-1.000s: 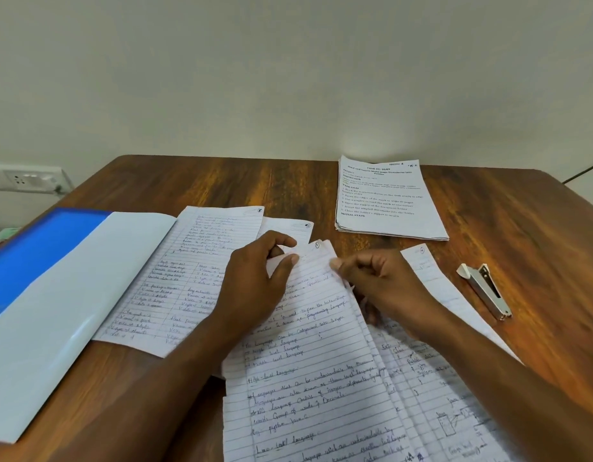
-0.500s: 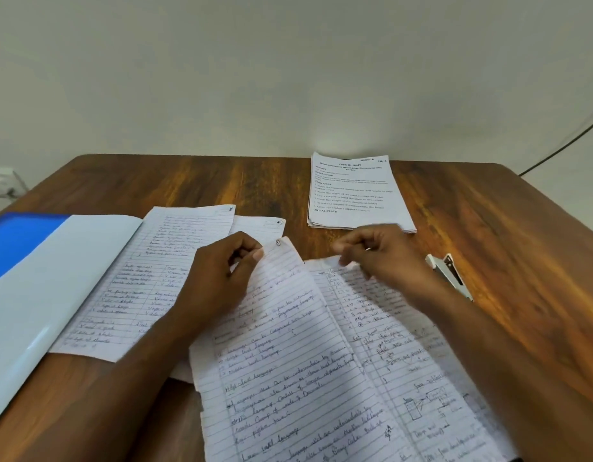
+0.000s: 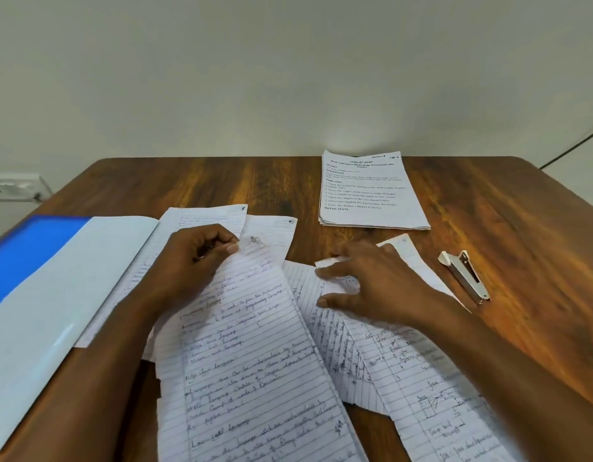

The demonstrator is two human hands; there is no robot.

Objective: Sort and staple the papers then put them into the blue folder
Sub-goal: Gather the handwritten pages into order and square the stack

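Observation:
Several handwritten lined sheets lie spread over the wooden table (image 3: 488,201). My left hand (image 3: 191,261) pinches the top corner of the front sheet (image 3: 248,361), which bears a circled number. My right hand (image 3: 371,281) lies with spread, straight fingers on the overlapping sheets (image 3: 421,378) to the right. Two more lined sheets (image 3: 271,225) lie under my left hand. The blue folder (image 3: 38,261) lies open at the left, its pale inner flap up. A silver stapler (image 3: 463,275) rests on the table to the right of my right hand.
A stack of printed sheets (image 3: 368,191) sits at the back of the table, near the wall. A wall socket (image 3: 11,190) is at the far left. A dark cable (image 3: 572,145) runs along the wall at the right.
My right hand has let go of the sheet corner it pinched and now lies flat with fingers spread on the right-hand sheets. My left hand keeps its pinch. The view has shifted slightly.

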